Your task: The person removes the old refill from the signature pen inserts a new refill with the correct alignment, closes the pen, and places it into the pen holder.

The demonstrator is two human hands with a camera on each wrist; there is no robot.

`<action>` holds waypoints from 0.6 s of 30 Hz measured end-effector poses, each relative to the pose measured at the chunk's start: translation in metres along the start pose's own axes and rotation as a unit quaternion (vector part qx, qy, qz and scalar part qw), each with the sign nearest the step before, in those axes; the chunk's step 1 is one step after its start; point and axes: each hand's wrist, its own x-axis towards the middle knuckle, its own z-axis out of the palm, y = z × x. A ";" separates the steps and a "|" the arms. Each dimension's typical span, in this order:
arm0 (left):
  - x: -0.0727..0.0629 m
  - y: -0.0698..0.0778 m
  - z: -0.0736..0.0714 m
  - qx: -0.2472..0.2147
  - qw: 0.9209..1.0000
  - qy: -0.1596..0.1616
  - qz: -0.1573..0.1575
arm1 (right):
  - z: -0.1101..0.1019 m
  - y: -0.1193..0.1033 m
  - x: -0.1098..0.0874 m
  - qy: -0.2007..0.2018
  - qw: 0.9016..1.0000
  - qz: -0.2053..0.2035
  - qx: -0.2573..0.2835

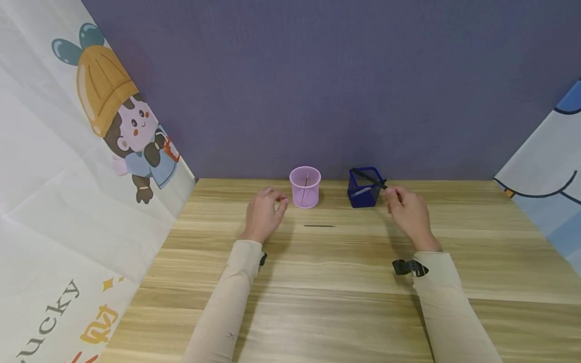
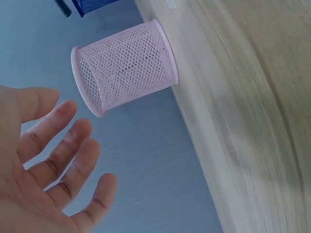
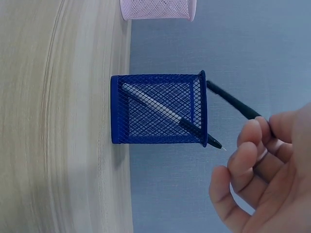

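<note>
A pink mesh cup (image 1: 305, 187) (image 2: 125, 65) (image 3: 156, 8) stands near the back of the wooden table (image 1: 317, 282). To its right is a blue square mesh holder (image 1: 364, 188) (image 3: 158, 109) with a white-and-black pen (image 3: 165, 112) leaning inside. My right hand (image 1: 410, 212) (image 3: 265, 170) pinches a black pen (image 1: 369, 178) (image 3: 233, 103) whose far end lies over the blue holder's rim. My left hand (image 1: 265, 212) (image 2: 53, 165) hovers left of the pink cup, fingers relaxed and empty. Another thin dark pen (image 1: 320, 226) lies flat on the table between the hands.
A purple wall (image 1: 317, 85) backs the table. A printed cloth with a cartoon figure (image 1: 91, 151) closes the left side, and another cloth (image 1: 544, 171) closes the right. Bare wood stretches toward me.
</note>
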 end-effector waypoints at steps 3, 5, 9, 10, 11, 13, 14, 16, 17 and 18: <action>0.000 0.000 0.000 0.001 1.000 0.001 0.002 | -0.001 0.000 0.000 0.009 1.000 0.005 0.002; 0.000 0.000 0.000 0.001 1.000 0.002 0.003 | -0.001 0.000 0.000 0.011 1.000 0.008 0.000; -0.001 0.000 0.000 0.003 1.000 0.001 0.004 | 0.000 0.001 0.000 0.014 1.000 0.012 -0.001; -0.001 0.000 0.000 0.003 1.000 0.001 0.003 | 0.000 0.001 0.000 0.016 1.000 0.012 -0.001; -0.001 0.000 0.000 0.002 1.000 0.000 0.003 | 0.000 0.001 0.000 0.018 1.000 0.012 -0.001; 0.000 0.000 0.000 0.001 1.000 -0.001 0.002 | 0.000 0.001 0.001 0.022 1.000 0.009 -0.002; 0.000 0.000 0.001 0.001 1.000 -0.001 0.002 | 0.000 0.002 0.002 0.025 1.000 0.008 -0.002; 0.001 0.000 0.001 0.002 1.000 -0.001 0.002 | 0.002 0.002 0.002 0.029 1.000 0.006 -0.002; 0.000 0.000 0.002 0.002 1.000 -0.001 0.001 | 0.003 0.002 0.002 0.029 1.000 0.006 -0.004; 0.000 0.000 0.002 0.004 1.000 -0.002 -0.001 | 0.004 0.002 0.001 0.028 1.000 0.006 -0.003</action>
